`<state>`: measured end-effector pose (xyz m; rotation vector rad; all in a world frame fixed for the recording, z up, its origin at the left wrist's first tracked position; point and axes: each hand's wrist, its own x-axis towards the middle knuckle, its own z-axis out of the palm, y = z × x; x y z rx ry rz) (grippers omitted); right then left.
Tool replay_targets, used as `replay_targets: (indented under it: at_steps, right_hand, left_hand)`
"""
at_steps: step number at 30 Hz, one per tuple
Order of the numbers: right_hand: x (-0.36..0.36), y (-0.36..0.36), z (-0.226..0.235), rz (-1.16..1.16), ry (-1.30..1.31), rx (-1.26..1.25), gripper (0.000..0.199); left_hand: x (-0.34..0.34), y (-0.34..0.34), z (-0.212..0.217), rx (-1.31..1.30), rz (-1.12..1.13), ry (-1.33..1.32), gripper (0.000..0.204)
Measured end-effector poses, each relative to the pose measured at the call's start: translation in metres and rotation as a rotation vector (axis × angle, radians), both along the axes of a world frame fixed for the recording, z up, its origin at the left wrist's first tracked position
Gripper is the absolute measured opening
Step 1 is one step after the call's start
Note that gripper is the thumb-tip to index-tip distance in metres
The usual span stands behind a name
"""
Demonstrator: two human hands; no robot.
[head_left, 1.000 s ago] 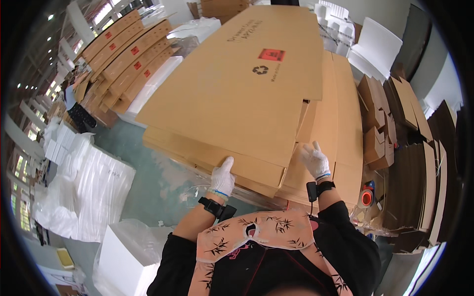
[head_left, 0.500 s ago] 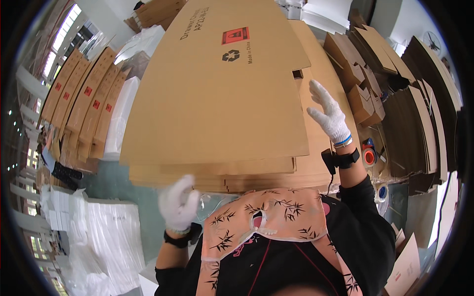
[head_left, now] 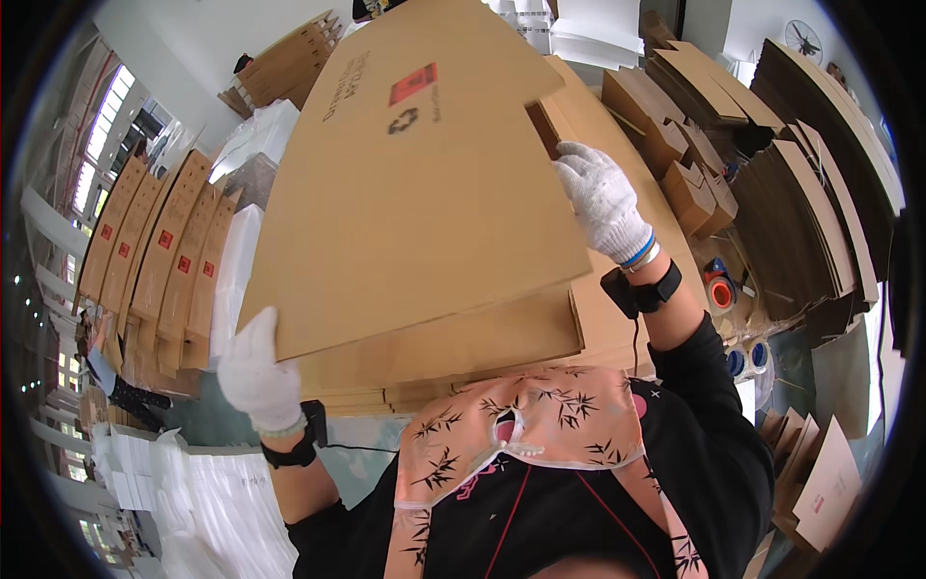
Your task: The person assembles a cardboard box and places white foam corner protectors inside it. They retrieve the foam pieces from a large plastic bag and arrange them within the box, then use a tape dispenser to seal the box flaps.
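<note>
A large flattened cardboard box (head_left: 415, 212), brown with dark print and a red label, is raised and tilted off the stack at its near edge. My left hand (head_left: 258, 374), in a white knitted glove, is closed on its near left corner. On the right side, beside a notch in the edge, my gloved right hand (head_left: 600, 198) is closed round the same board; the thumbs are mostly hidden. Beneath it lies another cardboard sheet (head_left: 463, 340), on top of a cardboard stack (head_left: 338, 398). Black bands with small boxes sit on both wrists.
Tape rolls (head_left: 720, 292) rest to the right of the stack. Beyond them stand folded brown cartons (head_left: 801, 222). At far left are upright cartons (head_left: 174, 261) with red labels. White wrapped packs (head_left: 217, 511) stand at lower left. Another person (head_left: 125, 386) is at the far left.
My left hand has moved left and forward onto the flattened box's corner. My right hand has closed on its right edge. The near edge has come up off the stack.
</note>
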<state>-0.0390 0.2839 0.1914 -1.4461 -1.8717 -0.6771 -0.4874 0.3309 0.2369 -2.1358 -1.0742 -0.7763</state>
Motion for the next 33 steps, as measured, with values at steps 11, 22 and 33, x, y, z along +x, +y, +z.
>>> replay_targets:
  at_steps: [11, 22, 33]
  right_hand:
    - [-0.003, -0.013, 0.016, 0.048, 0.101, -0.015, 0.028]
    - [-0.012, -0.035, 0.009, 0.089, 0.169, -0.029, 0.033]
    - [0.004, -0.048, -0.010, 0.145, 0.200, -0.045, 0.062]
  left_hand:
    - [-0.107, 0.014, 0.108, -0.510, 0.446, -0.928, 0.068]
    - [-0.307, 0.047, -0.010, -0.642, 0.124, -1.498, 0.065]
    - [-0.248, 0.003, -0.196, -1.433, -0.293, -1.968, 0.057]
